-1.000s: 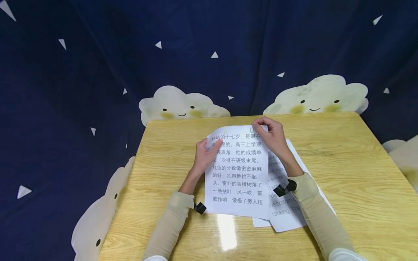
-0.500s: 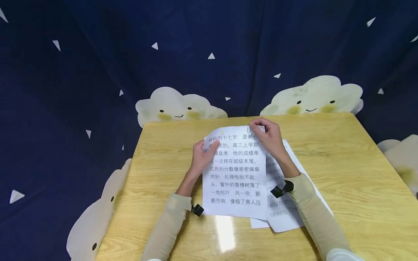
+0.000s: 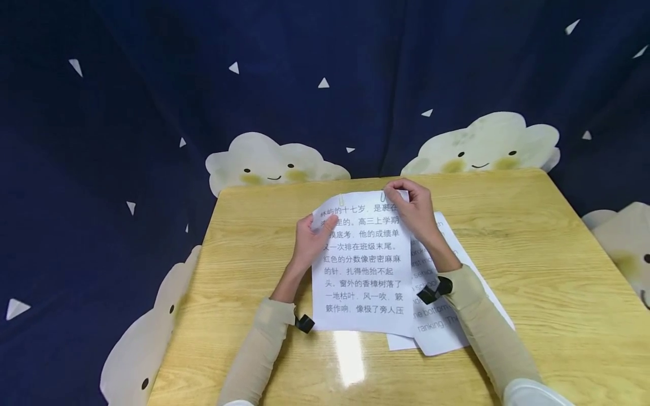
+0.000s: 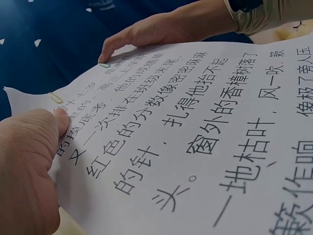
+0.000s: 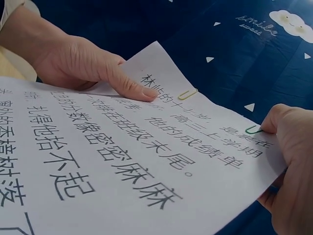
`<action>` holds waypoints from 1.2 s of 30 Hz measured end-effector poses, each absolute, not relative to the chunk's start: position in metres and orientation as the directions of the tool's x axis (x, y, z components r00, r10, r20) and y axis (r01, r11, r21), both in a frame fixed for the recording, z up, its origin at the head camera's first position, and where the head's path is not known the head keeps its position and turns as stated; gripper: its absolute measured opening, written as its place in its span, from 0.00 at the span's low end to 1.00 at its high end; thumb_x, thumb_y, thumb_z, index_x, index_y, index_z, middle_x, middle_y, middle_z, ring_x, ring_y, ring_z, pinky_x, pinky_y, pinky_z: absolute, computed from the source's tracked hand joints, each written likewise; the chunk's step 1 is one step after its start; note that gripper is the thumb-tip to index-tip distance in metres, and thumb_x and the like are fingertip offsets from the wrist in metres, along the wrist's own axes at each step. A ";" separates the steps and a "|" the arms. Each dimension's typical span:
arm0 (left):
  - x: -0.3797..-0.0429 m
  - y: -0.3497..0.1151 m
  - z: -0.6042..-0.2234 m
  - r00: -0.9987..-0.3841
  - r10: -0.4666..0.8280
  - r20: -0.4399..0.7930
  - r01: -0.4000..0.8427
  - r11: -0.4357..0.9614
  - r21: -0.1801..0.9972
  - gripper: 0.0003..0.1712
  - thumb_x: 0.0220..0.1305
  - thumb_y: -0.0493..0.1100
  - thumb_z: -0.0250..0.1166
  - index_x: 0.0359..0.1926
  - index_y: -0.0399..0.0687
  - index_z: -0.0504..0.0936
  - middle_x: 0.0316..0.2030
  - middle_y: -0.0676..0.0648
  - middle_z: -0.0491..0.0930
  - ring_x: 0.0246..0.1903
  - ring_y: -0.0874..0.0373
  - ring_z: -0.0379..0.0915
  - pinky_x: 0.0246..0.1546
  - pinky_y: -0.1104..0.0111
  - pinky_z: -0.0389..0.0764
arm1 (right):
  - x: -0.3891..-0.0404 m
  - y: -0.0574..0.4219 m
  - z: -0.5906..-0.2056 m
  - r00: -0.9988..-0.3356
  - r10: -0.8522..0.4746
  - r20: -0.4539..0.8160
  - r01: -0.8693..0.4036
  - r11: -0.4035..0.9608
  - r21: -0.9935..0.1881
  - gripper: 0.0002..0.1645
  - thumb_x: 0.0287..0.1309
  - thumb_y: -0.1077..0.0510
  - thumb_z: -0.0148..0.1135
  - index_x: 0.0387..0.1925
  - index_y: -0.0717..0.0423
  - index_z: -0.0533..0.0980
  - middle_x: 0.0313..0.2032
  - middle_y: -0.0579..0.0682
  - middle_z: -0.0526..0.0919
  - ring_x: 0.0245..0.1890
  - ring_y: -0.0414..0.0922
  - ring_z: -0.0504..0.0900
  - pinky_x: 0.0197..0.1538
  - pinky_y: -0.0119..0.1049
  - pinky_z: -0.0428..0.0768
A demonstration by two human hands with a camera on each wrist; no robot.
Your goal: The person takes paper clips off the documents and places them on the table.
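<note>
A white sheet of paper (image 3: 361,270) printed with large Chinese characters is held up over the table. My left hand (image 3: 311,239) grips its left edge, thumb on the printed face and fingers hidden behind. At the top edge sit two paper clips: a yellow paper clip (image 5: 187,94) towards the left and a green paper clip (image 5: 253,130) towards the right. My right hand (image 3: 417,211) is at the top right corner, its thumb and index finger pinching the paper's edge right at the green clip. The other right fingers are behind the sheet.
More paper sheets (image 3: 447,332) with English print lie on the wooden table (image 3: 548,270), partly under the right forearm and the held sheet. A dark blue curtain (image 3: 284,67) with clouds and white triangles hangs behind the table.
The whole head view has shifted slightly, so everything sits a little further left. Both hands keep their places on the paper, and the clips stay at its top edge.
</note>
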State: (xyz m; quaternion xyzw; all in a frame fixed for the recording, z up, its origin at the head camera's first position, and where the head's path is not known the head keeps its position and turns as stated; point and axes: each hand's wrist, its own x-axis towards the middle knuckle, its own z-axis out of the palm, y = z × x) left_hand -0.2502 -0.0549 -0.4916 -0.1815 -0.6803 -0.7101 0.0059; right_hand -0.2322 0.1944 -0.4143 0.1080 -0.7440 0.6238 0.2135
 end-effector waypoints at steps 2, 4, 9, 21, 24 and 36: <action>-0.250 -0.056 -0.491 -0.933 0.236 0.271 0.260 -0.075 0.963 0.19 0.73 0.51 0.69 0.53 0.39 0.85 0.31 0.40 0.88 0.21 0.47 0.86 0.18 0.60 0.87 | -0.231 0.193 -0.415 -0.892 0.114 0.438 -0.414 0.187 -0.891 0.10 0.70 0.66 0.63 0.41 0.73 0.82 0.34 0.39 0.85 0.33 0.34 0.78 0.35 0.24 0.76; -0.249 -0.056 -0.491 -0.931 0.236 0.279 0.268 -0.078 0.960 0.19 0.73 0.50 0.69 0.53 0.39 0.85 0.31 0.40 0.88 0.21 0.47 0.87 0.19 0.60 0.87 | -0.230 0.192 -0.414 -0.896 0.121 0.427 -0.403 0.181 -0.897 0.10 0.71 0.65 0.63 0.41 0.73 0.82 0.35 0.41 0.85 0.32 0.35 0.78 0.33 0.24 0.76; -0.251 -0.052 -0.488 -0.923 0.253 0.289 0.275 -0.087 0.957 0.18 0.74 0.49 0.68 0.53 0.38 0.85 0.31 0.40 0.88 0.21 0.48 0.87 0.18 0.60 0.87 | -0.227 0.193 -0.409 -0.895 0.140 0.424 -0.399 0.178 -0.900 0.10 0.71 0.65 0.62 0.41 0.72 0.82 0.36 0.46 0.85 0.31 0.36 0.78 0.33 0.24 0.77; -0.248 -0.052 -0.478 -0.945 0.203 0.257 0.245 -0.082 0.966 0.18 0.73 0.46 0.69 0.53 0.35 0.84 0.31 0.40 0.88 0.21 0.53 0.86 0.19 0.63 0.87 | -0.241 0.195 -0.425 -0.884 0.179 0.433 -0.411 0.146 -0.900 0.07 0.70 0.65 0.63 0.38 0.66 0.82 0.36 0.47 0.84 0.28 0.38 0.77 0.28 0.24 0.76; -0.246 -0.053 -0.476 -0.949 0.202 0.241 0.228 -0.084 0.970 0.18 0.73 0.46 0.69 0.55 0.36 0.84 0.32 0.39 0.88 0.21 0.53 0.86 0.19 0.63 0.87 | -0.246 0.196 -0.432 -0.878 0.185 0.440 -0.419 0.146 -0.896 0.08 0.71 0.63 0.64 0.39 0.67 0.82 0.35 0.47 0.84 0.26 0.39 0.77 0.26 0.24 0.76; -0.244 -0.053 -0.472 -0.942 0.205 0.267 0.250 -0.106 0.963 0.19 0.72 0.48 0.69 0.53 0.36 0.85 0.32 0.37 0.89 0.22 0.50 0.87 0.19 0.60 0.88 | -0.242 0.194 -0.432 -0.851 0.205 0.484 -0.462 0.149 -0.874 0.11 0.72 0.58 0.65 0.40 0.66 0.83 0.33 0.47 0.84 0.24 0.39 0.79 0.24 0.26 0.79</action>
